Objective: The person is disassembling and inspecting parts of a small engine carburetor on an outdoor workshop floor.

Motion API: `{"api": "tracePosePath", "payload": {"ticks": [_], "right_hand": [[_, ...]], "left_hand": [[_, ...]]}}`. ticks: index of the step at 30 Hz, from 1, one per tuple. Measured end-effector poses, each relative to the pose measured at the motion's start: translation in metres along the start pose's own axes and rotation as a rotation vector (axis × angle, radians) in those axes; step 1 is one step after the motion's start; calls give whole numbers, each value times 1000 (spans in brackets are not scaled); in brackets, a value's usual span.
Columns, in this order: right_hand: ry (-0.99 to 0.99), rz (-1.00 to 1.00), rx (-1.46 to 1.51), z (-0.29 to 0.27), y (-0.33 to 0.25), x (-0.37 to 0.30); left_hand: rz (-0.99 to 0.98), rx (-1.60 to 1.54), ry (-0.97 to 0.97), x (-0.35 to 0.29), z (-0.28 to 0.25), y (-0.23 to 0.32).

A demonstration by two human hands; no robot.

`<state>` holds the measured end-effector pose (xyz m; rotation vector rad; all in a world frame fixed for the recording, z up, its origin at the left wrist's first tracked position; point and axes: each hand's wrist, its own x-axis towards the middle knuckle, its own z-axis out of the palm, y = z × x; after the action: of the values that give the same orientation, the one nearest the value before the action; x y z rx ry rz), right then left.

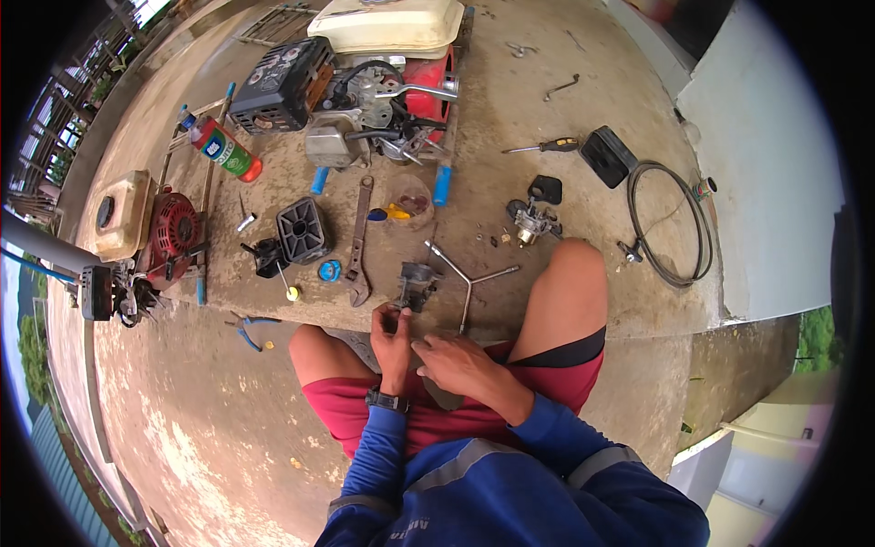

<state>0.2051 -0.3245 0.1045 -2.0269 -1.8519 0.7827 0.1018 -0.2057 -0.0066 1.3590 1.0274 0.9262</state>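
My left hand (392, 345) is closed, with its thumb and fingertips at the lower end of a small black plastic engine part (418, 281). Close beside it, my right hand (453, 363) has its fingers curled in; whatever they may pinch is hidden. Just right of the black part lies a three-armed socket wrench (470, 279). A rusty adjustable wrench (361, 242) lies to the left, and above sits a clear round tub (410, 202) with a yellow-and-blue item beside it. A metal carburetor (531, 221) rests near my right knee.
Beyond stands a partly stripped engine (374, 100) with a cream tank. At left are a second engine (173, 228), a bottle of red liquid (223, 146), a black filter housing (304, 230) and pliers (248, 330). At right are a screwdriver (542, 146), a black cover (607, 157) and a coiled cable (706, 232).
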Motion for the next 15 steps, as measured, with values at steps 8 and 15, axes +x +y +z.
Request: {"api": "tracePosePath", "payload": {"ticks": [8,15], "right_hand": [[0,18,-5,3,0,-1],[96,-32,-26,11,2,-1]], "left_hand": [[10,29,-15,0,-1,0],[4,22,-17,1,-4,-7]]}}
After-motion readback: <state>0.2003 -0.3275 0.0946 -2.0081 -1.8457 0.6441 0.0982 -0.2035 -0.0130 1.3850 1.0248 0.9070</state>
